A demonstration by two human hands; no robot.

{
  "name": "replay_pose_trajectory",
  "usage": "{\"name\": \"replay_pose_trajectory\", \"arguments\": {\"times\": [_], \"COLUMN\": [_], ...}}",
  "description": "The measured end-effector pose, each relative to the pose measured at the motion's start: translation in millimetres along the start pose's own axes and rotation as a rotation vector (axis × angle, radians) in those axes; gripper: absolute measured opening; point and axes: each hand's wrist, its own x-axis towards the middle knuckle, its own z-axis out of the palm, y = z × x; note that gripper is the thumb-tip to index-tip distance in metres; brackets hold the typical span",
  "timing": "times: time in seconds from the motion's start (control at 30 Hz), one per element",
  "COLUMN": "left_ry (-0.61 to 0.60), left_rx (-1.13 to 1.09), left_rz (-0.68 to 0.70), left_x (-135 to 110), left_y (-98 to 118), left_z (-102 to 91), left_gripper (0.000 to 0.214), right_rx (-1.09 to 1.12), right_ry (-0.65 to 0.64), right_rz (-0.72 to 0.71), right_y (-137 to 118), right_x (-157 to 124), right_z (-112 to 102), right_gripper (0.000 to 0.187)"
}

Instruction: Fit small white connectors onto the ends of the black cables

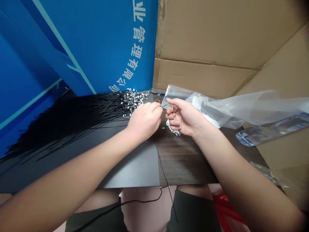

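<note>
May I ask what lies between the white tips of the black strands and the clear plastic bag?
In the head view, a thin yellow loop and tiny white bits lie there, just beyond the left hand.

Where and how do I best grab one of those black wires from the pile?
Probably just left of the white tips, pinching one of the black wires from the near right. The tips spread there, close to your left hand, while farther left the wires lie densely packed.
</note>
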Motion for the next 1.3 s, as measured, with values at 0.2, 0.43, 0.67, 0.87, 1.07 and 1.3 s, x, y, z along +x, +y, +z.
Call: {"name": "replay_pose_trajectory", "arguments": {"times": [0.2, 0.43, 0.67, 0.87, 1.07, 1.3], "left_ry": [0.000, -0.008, -0.073, -0.579, -0.616, -0.696], "left_rx": [0.029, -0.061, -1.032, -1.797, -1.891, -1.931], "left_rz": [0.049, 0.020, -0.273, -0.547, -0.541, -0.547], "left_x": [-0.8, -0.3, 2.3, 0.4, -1.3, -2.7], "left_y": [1.2, 2.0, -12.2, -13.3, 1.4, -3.1], "left_z": [-2.1, -2.2, -19.7, -26.5, -21.6, -17.5], "left_gripper": [0.036, 0.030, 0.015, 0.016, 0.009, 0.007], "right_rx": [0.091, 0.082, -0.129, -0.423, -0.509, -0.498], "right_ry": [-0.058, -0.022, -0.146, -0.465, -0.587, -0.642], "right_rz": [0.041, -0.003, -0.093, -0.157, -0.109, -0.095], "right_y": [-3.8, -1.6, -12.0, -18.6, -13.9, -11.1], "right_x": [-5.4, -5.0, -9.7, -18.7, -14.9, -7.8], "right_z": [-0.1, -3.7, -32.0, -53.1, -56.3, -60.1], "right_gripper": [0.031, 0.019, 0.020, 0.023, 0.019, 0.017]}}
